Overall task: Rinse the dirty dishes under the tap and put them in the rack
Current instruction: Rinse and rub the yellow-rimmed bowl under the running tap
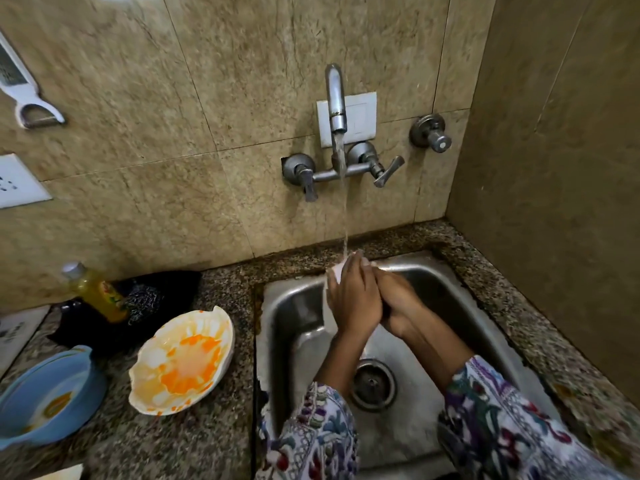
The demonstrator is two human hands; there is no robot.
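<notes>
Both hands hold a small white dish (335, 271) under the tap (336, 98) stream – left hand (353, 299) curled over it, right hand (398, 303) beneath – while the stained white bowl (181, 362) waits on the counter at left, nearer the left hand.

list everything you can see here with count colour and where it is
tap: 1, steel, on the wall above the sink, running
lever handles: 2, steel, either side of the tap
stop valve: 1, steel, on the wall right of the tap
sink: 1, steel, set in the counter; drain in the middle
white dish: 1, mostly hidden by the hands, under the stream
white bowl: 1, orange-smeared, counter left of the sink
blue bowl: 1, orange residue, counter far left
bottle: 1, yellow liquid, back left
steel scrubber: 1, beside the bottle
peeler: 1, white, on the wall upper left
left hand: holds the dish
right hand: against the left hand, fingers hidden
sleeves: 2, floral
</notes>
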